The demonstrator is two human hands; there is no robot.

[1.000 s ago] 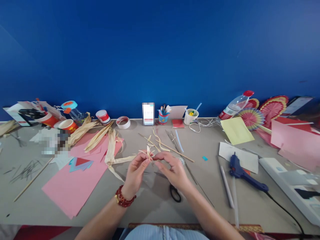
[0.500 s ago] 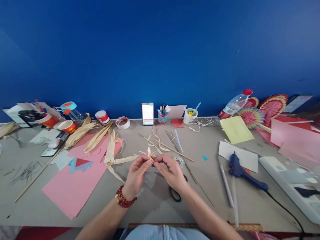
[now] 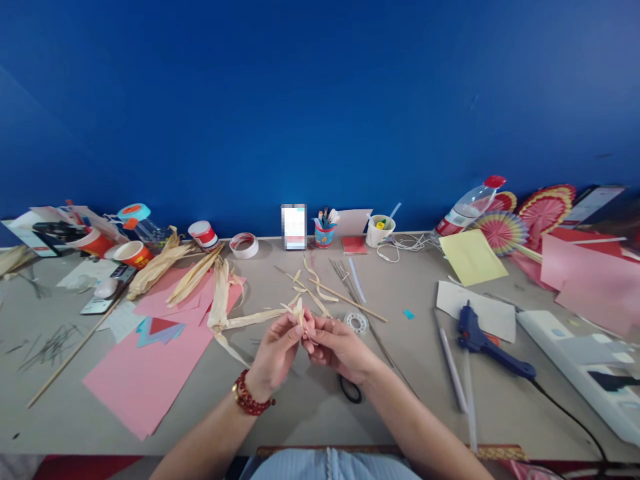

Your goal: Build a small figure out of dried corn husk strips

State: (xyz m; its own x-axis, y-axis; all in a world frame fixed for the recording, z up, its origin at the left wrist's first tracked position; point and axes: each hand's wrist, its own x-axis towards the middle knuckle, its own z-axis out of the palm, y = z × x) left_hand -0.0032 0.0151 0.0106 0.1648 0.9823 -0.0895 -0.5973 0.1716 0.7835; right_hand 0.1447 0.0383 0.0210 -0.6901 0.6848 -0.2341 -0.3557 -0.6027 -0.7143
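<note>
Near the table's middle, my left hand (image 3: 278, 347) pinches a small pale corn-husk flower (image 3: 299, 311), whose petals stick up above the fingertips. Close against it, my right hand (image 3: 336, 343) has its thumb and fingers pressed together at the flower's base; what they grip there is too small to make out. Long husk strips (image 3: 255, 319) lie just left of my hands, and thin curled strips (image 3: 320, 288) lie beyond them. Black scissor handles (image 3: 351, 389) show partly beneath my right hand. A clear tape roll (image 3: 356, 323) is by my right knuckles.
Pink paper (image 3: 150, 380) and dried husks (image 3: 157, 267) lie left. A blue glue gun (image 3: 493, 347), a white power strip (image 3: 575, 373) and a plastic bottle (image 3: 467, 210) are right. A phone (image 3: 295, 228) and a pen cup (image 3: 325, 233) stand by the blue wall.
My right hand has turned and drawn in closer to my left, its fingers now curled lower under the flower. The petals look more gathered together.
</note>
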